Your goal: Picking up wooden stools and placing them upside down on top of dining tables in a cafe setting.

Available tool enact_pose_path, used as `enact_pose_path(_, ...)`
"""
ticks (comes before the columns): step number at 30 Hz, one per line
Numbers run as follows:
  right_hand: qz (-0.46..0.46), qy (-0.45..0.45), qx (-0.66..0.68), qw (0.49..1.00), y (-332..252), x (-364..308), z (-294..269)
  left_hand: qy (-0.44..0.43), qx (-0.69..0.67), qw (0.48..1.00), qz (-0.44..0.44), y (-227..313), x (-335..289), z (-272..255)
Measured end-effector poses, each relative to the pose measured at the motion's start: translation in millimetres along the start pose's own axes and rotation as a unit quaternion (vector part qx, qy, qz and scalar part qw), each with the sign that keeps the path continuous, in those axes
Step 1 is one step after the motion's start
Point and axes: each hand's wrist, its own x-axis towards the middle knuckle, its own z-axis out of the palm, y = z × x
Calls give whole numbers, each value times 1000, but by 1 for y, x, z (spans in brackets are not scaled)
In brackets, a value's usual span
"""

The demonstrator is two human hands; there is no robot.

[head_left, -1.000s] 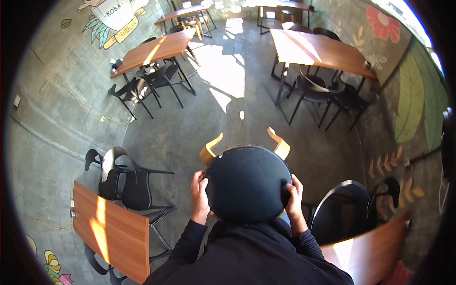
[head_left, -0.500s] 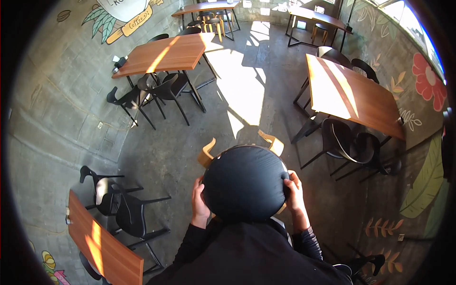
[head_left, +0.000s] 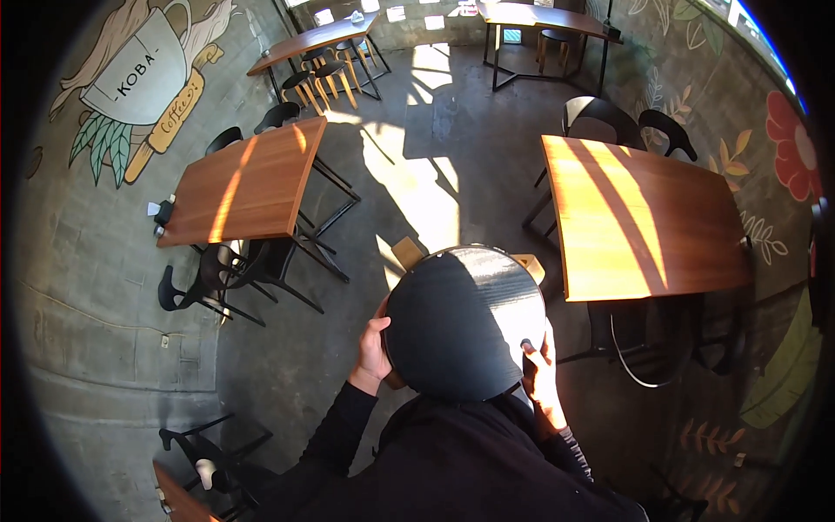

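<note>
A stool (head_left: 448, 335) with a round black seat and pale bent-wood legs is in front of my body, its seat facing up toward me. My left hand (head_left: 372, 355) grips the seat's left rim, thumb near the top edge. On the opposite rim my right hand (head_left: 541, 365) is closed, its thumb on the edge and some fingers hidden underneath. Two wooden leg parts show past the far rim; the lower legs are mostly hidden by the seat. Sunlight falls across the seat's right side and my right hand.
Wooden tables with black chairs stand at the left (head_left: 252, 187) and right (head_left: 644, 226). Far back are two more tables, one at the left (head_left: 317, 39) with similar stools (head_left: 326, 74), one at the right (head_left: 548, 17). A table corner (head_left: 178, 496) and a chair (head_left: 204, 457) are at lower left.
I have moved forward with the stool in both hands; the side tables now sit lower in view and the far stools look nearer. Sunlight now falls on the seat.
</note>
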Motion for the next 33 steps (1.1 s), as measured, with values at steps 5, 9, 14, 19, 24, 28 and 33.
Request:
enact_pose_path(5,-62,-104,-35,992,-63,153,50,47,25,997,51,36,111,44)
enact_pose_path(9,-26,-102,-93,990,-111,264,93,93,109,987,76,76,195,81)
enact_pose_path(14,-54,-131,-97,985,-116,376,129,130,62,981,132,97,275,86)
enact_pose_path(19,-31,-131,-96,986,-116,500,175,104,46,985,128,144,401,59)
enact_pose_path(24,-60,-48,-99,992,-128,593,209,84,10,993,81,190,525,60)
enact_pose_path(28,-97,12,-96,991,-153,672,231,52,41,997,25,231,630,85)
enact_pose_path(33,-109,64,-34,991,-169,761,240,-2,82,997,5,260,755,108)
